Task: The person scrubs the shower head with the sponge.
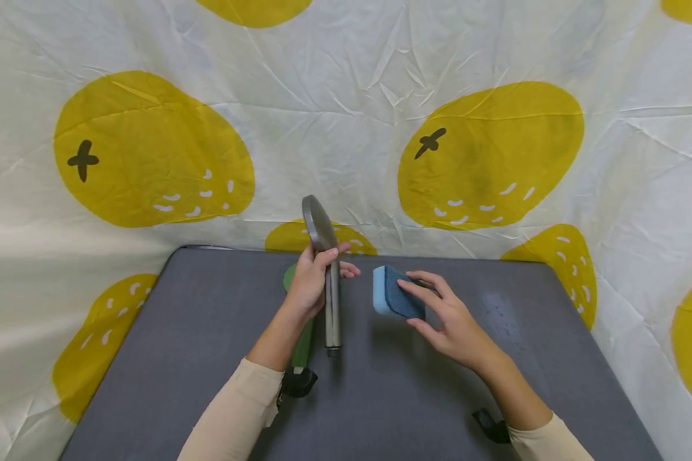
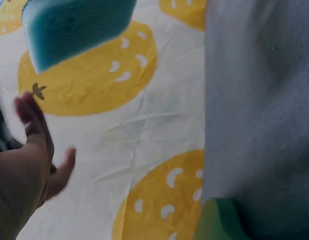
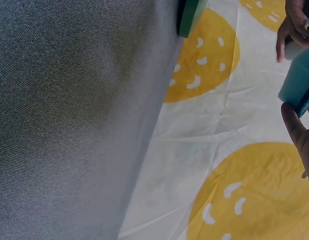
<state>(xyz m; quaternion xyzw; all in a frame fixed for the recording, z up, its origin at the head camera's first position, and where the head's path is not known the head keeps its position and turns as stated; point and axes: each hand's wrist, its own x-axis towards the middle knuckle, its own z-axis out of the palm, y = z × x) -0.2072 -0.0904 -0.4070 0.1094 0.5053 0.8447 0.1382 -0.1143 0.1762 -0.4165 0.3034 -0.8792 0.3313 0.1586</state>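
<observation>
The shower head (image 1: 332,298) and the sponge (image 1: 395,294) are held raised over the dark grey table (image 1: 207,333), toward its far edge. At the left, the left hand (image 1: 311,282) is reached in from a beige sleeve (image 1: 236,400), and the upper handle of the shower head is gripped between its thumb and fingers. A green item (image 1: 302,349) is partly hidden behind the left hand and forearm; a black item (image 1: 300,383) is seen by the left wrist. The shower head is held nearly upright, its round end seen above the table's far edge and its threaded end pointed toward the near edge. Farther right, well inside the far right corner, the two-layered sponge, pale blue and dark blue, is pinched by the fingertips and thumb of the right hand (image 1: 444,320). The shower head and sponge are kept apart. Beyond the far edge, a white cloth (image 1: 334,141) printed with yellow shapes is hung.
</observation>
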